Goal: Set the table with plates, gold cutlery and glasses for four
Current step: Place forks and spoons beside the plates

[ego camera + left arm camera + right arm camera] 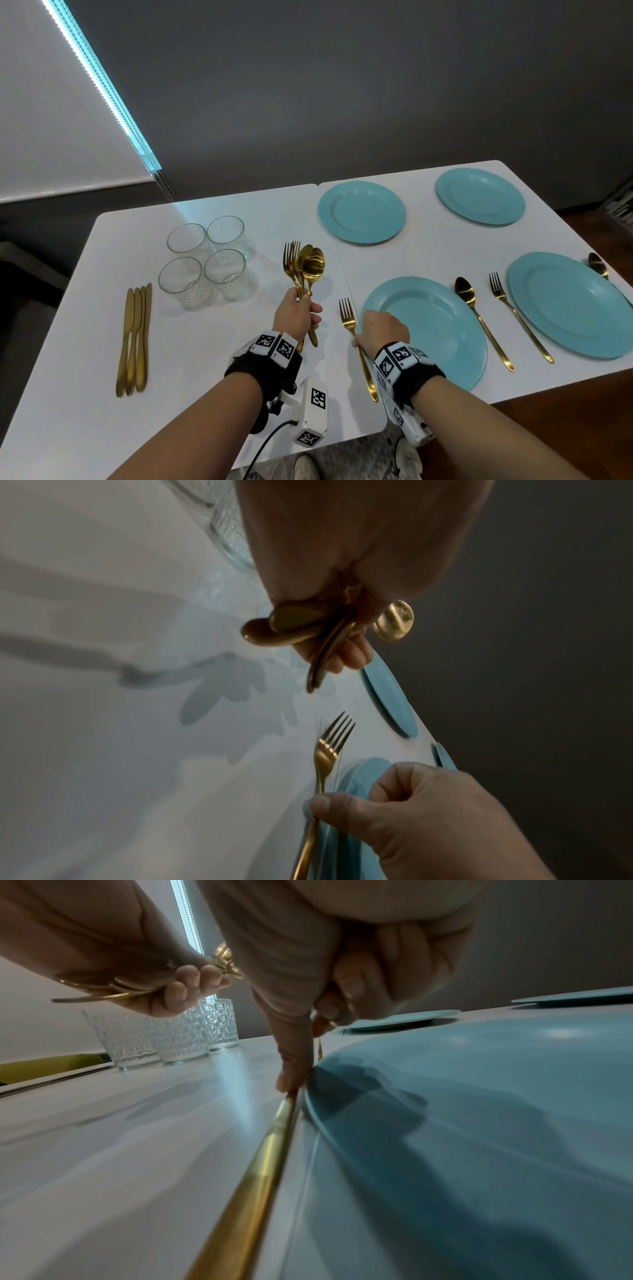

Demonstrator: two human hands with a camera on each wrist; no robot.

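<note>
My left hand (299,317) grips an upright bundle of gold forks and spoons (303,269) above the white table (205,359); their handle ends (291,626) stick out under the fist. My right hand (376,330) pinches the handle of a single gold fork (356,342) that lies flat along the left rim of the near teal plate (431,329). In the right wrist view the thumb runs down the fork handle (260,1164) beside the plate (479,1123). Three more teal plates (361,212) (479,197) (572,305) sit on the table.
Several clear patterned glasses (205,260) stand grouped at the left, with a row of gold knives (133,342) nearer the left edge. A spoon (479,315) and a fork (517,315) lie between the two near plates. Another spoon (597,263) lies beyond the right plate.
</note>
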